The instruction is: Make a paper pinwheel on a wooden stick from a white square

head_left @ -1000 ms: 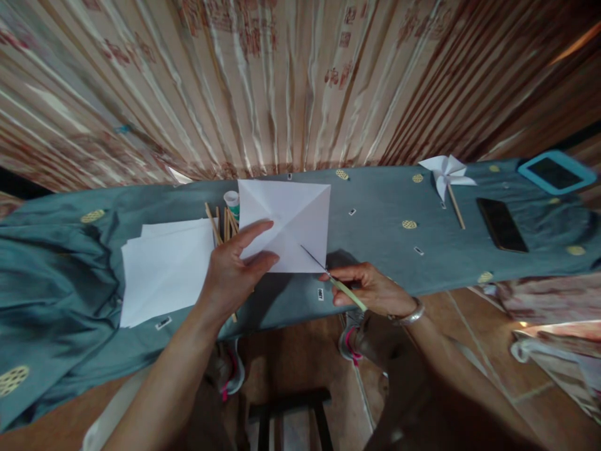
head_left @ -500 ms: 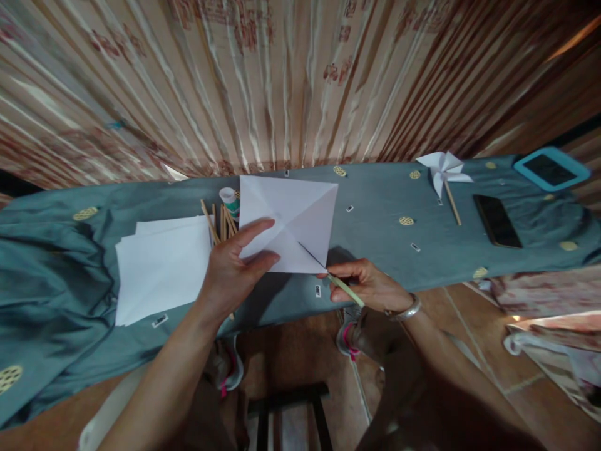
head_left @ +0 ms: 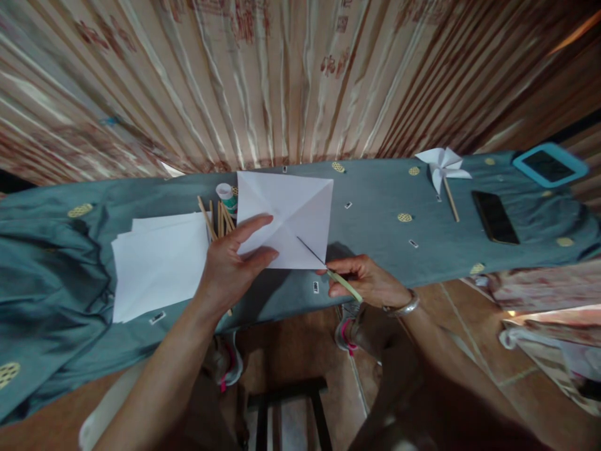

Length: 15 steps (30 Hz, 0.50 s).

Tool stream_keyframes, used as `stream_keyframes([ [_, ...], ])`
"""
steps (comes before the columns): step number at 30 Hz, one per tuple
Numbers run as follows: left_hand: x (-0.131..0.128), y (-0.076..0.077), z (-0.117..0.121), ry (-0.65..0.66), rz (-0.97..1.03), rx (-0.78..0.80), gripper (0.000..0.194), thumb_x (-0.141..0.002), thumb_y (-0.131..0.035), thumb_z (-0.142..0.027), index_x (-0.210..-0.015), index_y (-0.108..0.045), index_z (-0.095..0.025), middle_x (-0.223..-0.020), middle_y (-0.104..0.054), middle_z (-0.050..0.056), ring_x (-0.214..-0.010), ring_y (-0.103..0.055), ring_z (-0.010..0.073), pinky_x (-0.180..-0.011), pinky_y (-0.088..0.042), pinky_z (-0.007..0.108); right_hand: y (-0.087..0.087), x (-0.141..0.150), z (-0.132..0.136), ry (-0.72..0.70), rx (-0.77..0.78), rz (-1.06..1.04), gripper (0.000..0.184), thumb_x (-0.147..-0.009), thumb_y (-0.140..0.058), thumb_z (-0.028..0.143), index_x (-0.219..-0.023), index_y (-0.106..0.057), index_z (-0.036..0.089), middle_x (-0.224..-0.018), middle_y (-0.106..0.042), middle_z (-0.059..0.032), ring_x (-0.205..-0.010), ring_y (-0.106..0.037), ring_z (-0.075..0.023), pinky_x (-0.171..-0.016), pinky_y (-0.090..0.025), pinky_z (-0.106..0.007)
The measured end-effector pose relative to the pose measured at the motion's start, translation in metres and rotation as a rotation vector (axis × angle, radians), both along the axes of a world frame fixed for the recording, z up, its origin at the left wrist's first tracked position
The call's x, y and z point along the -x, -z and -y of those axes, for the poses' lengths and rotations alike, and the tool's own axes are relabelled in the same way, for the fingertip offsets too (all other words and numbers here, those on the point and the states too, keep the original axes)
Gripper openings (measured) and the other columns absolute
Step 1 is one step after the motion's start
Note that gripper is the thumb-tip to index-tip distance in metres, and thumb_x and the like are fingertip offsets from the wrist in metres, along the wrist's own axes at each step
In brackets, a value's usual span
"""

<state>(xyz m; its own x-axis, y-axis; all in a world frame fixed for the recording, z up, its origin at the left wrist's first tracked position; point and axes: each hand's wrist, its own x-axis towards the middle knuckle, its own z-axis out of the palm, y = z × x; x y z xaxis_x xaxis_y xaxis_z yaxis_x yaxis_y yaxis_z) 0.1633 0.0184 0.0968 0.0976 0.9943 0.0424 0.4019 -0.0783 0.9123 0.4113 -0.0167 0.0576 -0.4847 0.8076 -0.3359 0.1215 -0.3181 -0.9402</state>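
Note:
A square sheet of white paper [head_left: 300, 200] with creases along its diagonals is raised above the table. My left hand [head_left: 235, 260] grips its lower left part, thumb and forefinger lying on top. My right hand [head_left: 366, 280] is closed round the pale green handle of a pair of scissors [head_left: 345, 285]. One thin dark blade lies over the sheet, running from the lower right corner along the crease towards the centre. The other blade is hidden beneath the paper.
Left of my hands lie a stack of white paper [head_left: 159, 263], several wooden sticks [head_left: 220, 219] and a small green-and-white roll [head_left: 228, 197]. To the right are a paper pinwheel [head_left: 444, 166], a black phone [head_left: 495, 217] and a blue-framed device [head_left: 549, 166]. A curtain [head_left: 282, 81] hangs behind the table.
The view has shifted slightly. My hands, the sheet and the scissors keep nearly the same positions relative to each other.

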Motion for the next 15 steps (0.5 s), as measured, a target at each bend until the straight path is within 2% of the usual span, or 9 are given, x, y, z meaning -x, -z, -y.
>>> stream_keyframes([
  [4, -0.0012, 0.0025, 0.0013, 0.033, 0.022, 0.009, 0.047, -0.072, -0.071, -0.025, -0.118, -0.066, -0.021, -0.13, -0.063, 0.004, -0.124, -0.055, 0.0243, -0.104, -0.047, 0.038, -0.005, 0.0013, -0.0009, -0.044, -0.025, -0.009, 0.035, -0.069, -0.078, 0.042, -0.086, -0.07, 0.013, -0.07, -0.059, 0.0026, -0.059, -0.047, -0.0068, -0.055, -0.04, -0.02],
  [10, -0.0032, 0.003, 0.0023, 0.047, 0.034, 0.021, 0.047, -0.071, -0.071, -0.025, -0.118, -0.066, -0.021, -0.129, -0.064, 0.004, -0.124, -0.055, 0.0242, -0.104, -0.047, 0.038, 0.0006, 0.0001, 0.0005, 0.0, 0.035, -0.038, 0.048, -0.066, -0.082, 0.037, -0.104, -0.066, 0.015, -0.073, -0.062, 0.0033, -0.058, -0.049, -0.0057, -0.054, -0.038, -0.018],
  [15, -0.0036, 0.0018, 0.002, 0.048, 0.038, 0.03, 0.047, -0.072, -0.07, -0.027, -0.119, -0.066, -0.021, -0.131, -0.063, 0.004, -0.125, -0.054, 0.0251, -0.106, -0.045, 0.04, 0.0013, 0.0005, 0.0007, 0.017, 0.061, -0.028, 0.05, -0.064, -0.083, 0.038, -0.105, -0.064, 0.015, -0.067, -0.058, 0.0054, -0.054, -0.043, -0.0045, -0.05, -0.032, -0.018],
])
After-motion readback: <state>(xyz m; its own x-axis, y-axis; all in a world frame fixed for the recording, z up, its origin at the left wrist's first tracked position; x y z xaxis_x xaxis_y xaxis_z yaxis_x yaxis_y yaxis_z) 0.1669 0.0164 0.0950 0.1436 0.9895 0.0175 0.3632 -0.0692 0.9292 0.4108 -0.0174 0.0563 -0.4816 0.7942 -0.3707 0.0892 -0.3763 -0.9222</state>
